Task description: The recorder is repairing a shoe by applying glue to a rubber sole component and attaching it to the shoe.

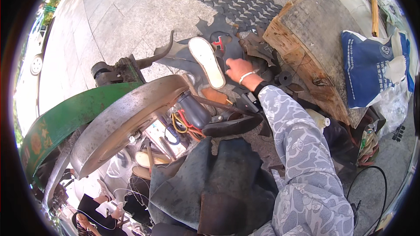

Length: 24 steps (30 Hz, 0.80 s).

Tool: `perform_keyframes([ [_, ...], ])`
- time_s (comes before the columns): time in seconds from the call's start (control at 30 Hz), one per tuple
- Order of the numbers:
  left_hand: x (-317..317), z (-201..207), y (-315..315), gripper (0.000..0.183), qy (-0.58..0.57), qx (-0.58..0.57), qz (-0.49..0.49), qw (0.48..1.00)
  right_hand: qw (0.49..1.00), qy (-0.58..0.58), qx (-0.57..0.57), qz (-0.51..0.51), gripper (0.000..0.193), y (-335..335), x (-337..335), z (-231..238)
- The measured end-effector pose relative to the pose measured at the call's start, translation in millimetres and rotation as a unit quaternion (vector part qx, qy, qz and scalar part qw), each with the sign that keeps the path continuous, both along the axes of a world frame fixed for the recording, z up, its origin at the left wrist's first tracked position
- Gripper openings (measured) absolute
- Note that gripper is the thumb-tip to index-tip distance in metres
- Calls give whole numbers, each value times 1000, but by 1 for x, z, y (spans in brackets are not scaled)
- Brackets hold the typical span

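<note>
And it's the blue bag (365,67) over on the right that carries the most print: white characters run up its face in columns, turned on their side, with a round pale emblem near the top edge. Below it, a small block of black characters, just past the clear plastic (391,105), though whether on plastic or paving I can't tell! Across to the left, the green wheel (87,100) shows worn yellow-red markings, too faded to make out. And there, against the dark leather (235,49), a red-and-white patch (218,43), its design unclear.
</note>
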State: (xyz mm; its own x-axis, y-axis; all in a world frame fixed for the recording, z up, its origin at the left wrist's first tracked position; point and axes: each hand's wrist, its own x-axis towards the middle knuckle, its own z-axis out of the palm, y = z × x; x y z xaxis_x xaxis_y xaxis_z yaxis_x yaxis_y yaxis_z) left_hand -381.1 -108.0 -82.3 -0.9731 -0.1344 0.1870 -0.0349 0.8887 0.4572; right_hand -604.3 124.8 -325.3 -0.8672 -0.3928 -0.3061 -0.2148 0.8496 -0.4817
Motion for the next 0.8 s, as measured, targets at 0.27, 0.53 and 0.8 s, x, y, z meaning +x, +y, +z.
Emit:
perform_keyframes([
  [0.27,297,63,22,32,-92,21,79,992,998,-39,-33,-35,54,-10,6,-53],
  [0.53,239,88,55,41,-86,466,360,804,844,-448,-277,-102,40,-17,-8,-27],
  [0.8,263,92,56,24,-104,377,325,861,776,-469,-342,-246,66,-25,-34,-32],
])
